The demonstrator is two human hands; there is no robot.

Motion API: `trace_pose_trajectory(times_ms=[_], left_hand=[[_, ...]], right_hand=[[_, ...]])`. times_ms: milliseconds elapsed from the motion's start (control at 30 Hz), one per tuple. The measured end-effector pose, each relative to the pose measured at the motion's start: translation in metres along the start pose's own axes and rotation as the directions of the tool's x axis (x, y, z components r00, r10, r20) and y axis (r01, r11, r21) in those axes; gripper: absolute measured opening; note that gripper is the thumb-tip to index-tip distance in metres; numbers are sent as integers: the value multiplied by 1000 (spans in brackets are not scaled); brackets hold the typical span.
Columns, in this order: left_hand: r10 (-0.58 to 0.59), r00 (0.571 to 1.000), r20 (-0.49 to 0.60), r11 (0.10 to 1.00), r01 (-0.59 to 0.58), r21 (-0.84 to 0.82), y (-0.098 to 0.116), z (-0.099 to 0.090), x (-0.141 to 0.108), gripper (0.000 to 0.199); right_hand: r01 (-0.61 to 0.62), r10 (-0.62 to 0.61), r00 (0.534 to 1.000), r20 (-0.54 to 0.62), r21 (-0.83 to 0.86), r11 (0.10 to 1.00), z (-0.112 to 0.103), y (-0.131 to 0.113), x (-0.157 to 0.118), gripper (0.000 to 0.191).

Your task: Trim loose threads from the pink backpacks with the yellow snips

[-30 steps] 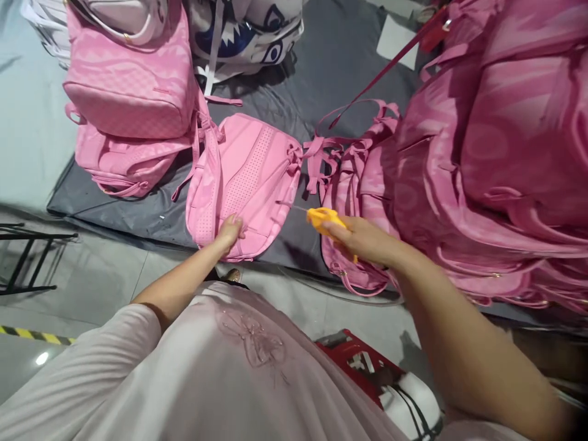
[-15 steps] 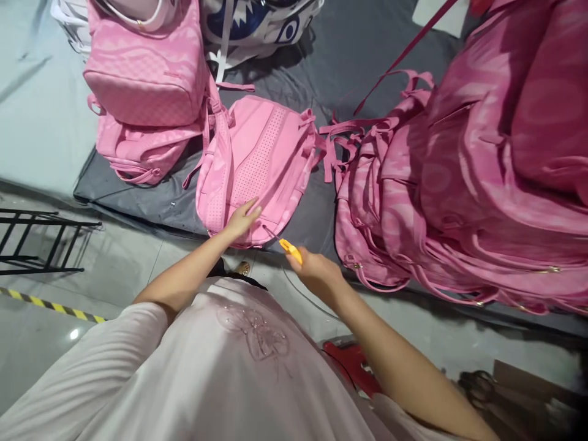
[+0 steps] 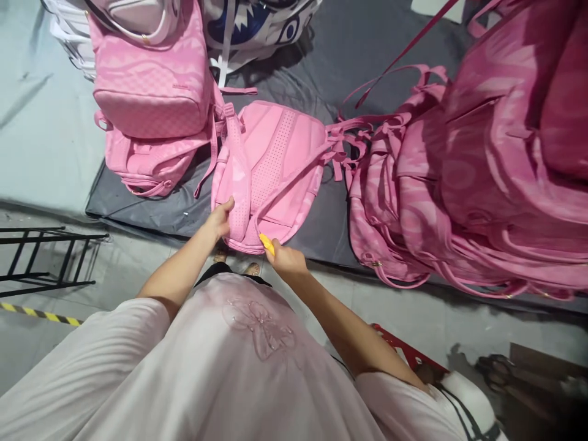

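Note:
A pink backpack (image 3: 301,141) lies back panel up near the front edge of the dark-covered table, its straps spread across it. My left hand (image 3: 219,222) is closed on its lower left edge, thumb on top beside the padded strap (image 3: 239,184); the other fingers are mostly hidden. My right hand (image 3: 287,257) is wrapped round a yellow-handled tool (image 3: 267,244) at the bag's bottom edge, by the lower end of the thin strap (image 3: 294,177). The tool's tip is too small to make out here.
Stacked pink backpacks (image 3: 151,110) stand at the left, and a large pile of pink backpacks (image 3: 459,177) at the right. A white and blue bag (image 3: 275,30) lies behind. A black metal rack (image 3: 46,257) stands on the floor at the left.
My left hand has moved left from the back panel to the bag's edge. My right hand has brought the yellow-handled tool left, against the bag's bottom. The thin strap now crosses the panel differently.

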State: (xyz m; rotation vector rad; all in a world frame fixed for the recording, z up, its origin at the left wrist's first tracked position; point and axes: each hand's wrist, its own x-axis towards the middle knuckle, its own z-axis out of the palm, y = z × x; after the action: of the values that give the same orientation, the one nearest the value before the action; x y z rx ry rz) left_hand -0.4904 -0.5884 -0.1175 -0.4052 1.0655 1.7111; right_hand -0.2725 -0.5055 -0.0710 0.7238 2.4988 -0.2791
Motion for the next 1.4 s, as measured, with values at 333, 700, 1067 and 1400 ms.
trace_pose_trajectory(times_ms=[333,700,1067,1400], left_hand=[[-105,963,250,994,112,-14,7,-22,12,54],[171,969,177,981,-151,-122,3,-13,2,68],[118,971,209,989,-97,-108,5,-10,12,79],[106,945,308,994,-93,-56,1,1,15,82]], right_hand=[[-479,481,875,-58,36,877,9,25,-7,41],[-481,483,875,3,110,870,7,27,20,40],[-486,480,871,104,323,812,2,21,-25,41],[-518,532,843,86,399,757,21,16,-80,39]])
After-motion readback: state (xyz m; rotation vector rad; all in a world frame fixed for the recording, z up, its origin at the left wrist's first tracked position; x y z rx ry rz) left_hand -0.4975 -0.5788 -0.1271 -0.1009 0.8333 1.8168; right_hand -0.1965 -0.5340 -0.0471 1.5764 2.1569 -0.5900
